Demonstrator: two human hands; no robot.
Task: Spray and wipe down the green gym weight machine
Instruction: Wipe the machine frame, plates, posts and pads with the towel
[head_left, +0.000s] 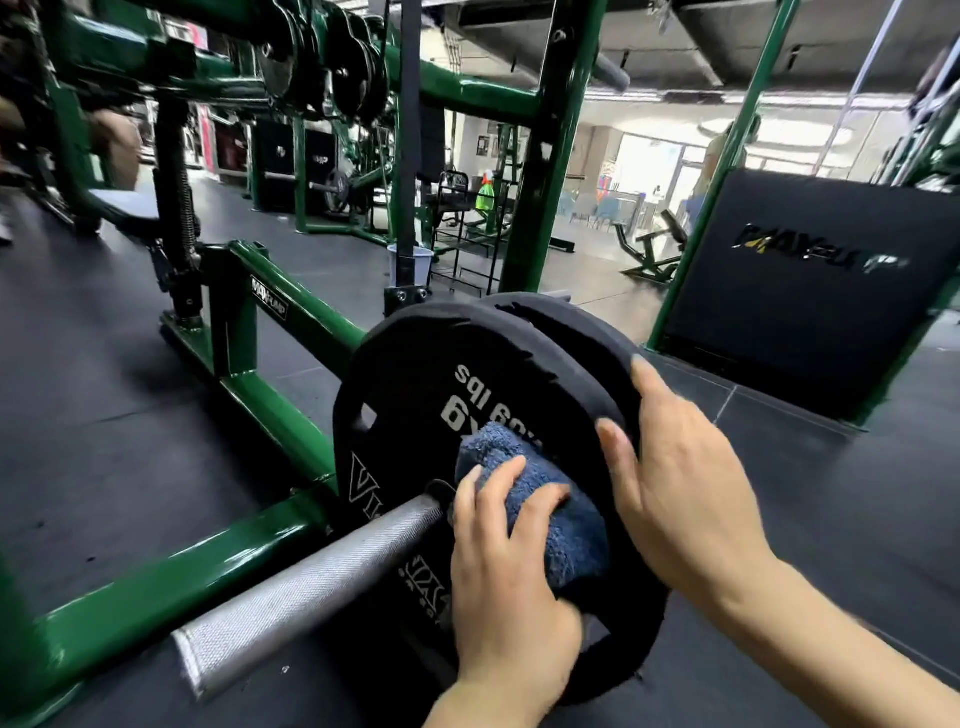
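Cloth: a fluffy blue towel (540, 499) is being pressed against the face of the black round plate (447, 415) by the left hand (511, 582), fingers curled over it.
Right hand (675, 478): the plate's rubbery rim is being gripped.
Machine: the glossy green frame (280, 415) is lying left; the knurled metal bar (311, 577) is sticking out of the plate.

The weight plate (415, 410) hides most of the second plate (587, 332) behind it; the blue cloth (561, 519) covers part of its lettering. Beyond it, the spray bottle (487, 193) is blurred.
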